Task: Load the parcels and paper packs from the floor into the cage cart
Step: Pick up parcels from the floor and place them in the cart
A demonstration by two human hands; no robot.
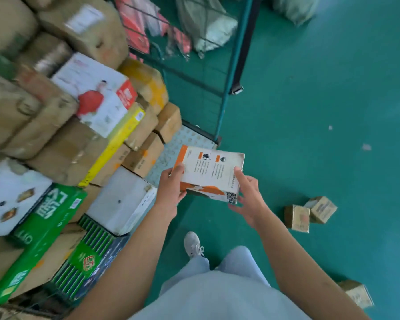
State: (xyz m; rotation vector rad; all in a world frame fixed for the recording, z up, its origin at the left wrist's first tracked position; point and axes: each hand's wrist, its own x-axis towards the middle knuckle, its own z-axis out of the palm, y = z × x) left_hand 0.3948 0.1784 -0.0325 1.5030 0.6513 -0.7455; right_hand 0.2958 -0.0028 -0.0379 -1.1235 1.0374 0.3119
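I see cage cart point(195, 138) already stacked high with boxes, small bare patch of deck left at near corner. Left hand point(171, 190) and right hand point(249, 197) both grip white-orange pack point(211, 173), held above that corner. Three small parcels point(297, 218) remain on floor point(321, 112) to right, maybe more outside view

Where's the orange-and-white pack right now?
Centre of the head view, the pack is held between the left hand and right hand, above the green floor beside the cart's stacked boxes.
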